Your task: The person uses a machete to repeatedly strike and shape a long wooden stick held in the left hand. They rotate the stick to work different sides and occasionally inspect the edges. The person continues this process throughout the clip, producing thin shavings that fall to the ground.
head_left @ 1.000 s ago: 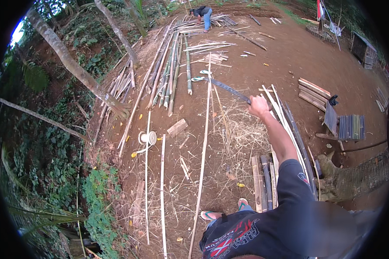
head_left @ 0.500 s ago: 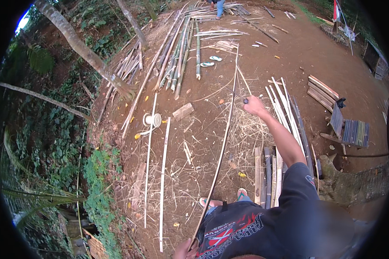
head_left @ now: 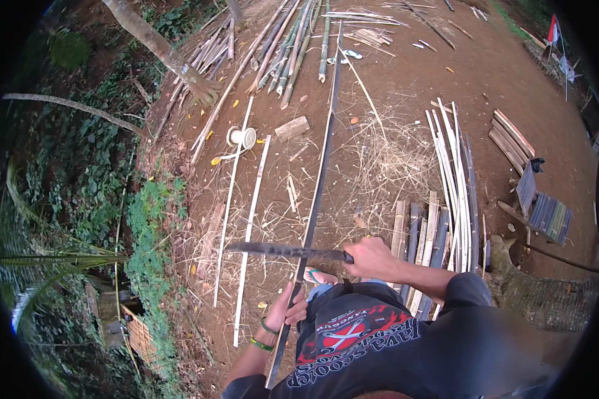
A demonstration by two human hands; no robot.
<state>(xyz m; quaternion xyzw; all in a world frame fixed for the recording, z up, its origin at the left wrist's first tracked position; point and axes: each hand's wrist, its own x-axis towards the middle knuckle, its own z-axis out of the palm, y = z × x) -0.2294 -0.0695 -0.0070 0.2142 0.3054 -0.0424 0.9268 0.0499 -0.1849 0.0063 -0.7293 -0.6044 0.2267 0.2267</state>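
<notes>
A long bamboo strip (head_left: 322,166) runs from beside my body far out over the ground, its dark side partly showing. My left hand (head_left: 287,307) is closed around its near part. In my right hand (head_left: 370,259) is the handle of a machete (head_left: 273,249). The dark blade points left and lies across the strip just beyond my left hand; whether it touches the strip I cannot tell. A thin bamboo sliver (head_left: 363,86) slants away from the strip's far part. Two pale bamboo strips (head_left: 254,229) lie on the ground to the left.
Bamboo poles (head_left: 293,50) are piled at the far side. To the right lie pale strips (head_left: 454,179) and short split pieces (head_left: 412,239). Shavings (head_left: 396,159), a wood block (head_left: 292,129) and a white spool (head_left: 242,137) lie ahead. A stump (head_left: 512,266) and a small bamboo seat (head_left: 549,216) stand right.
My right hand has drawn the machete back toward my body. My left hand has come up into fuller view with the strip, which now reaches higher in the picture.
</notes>
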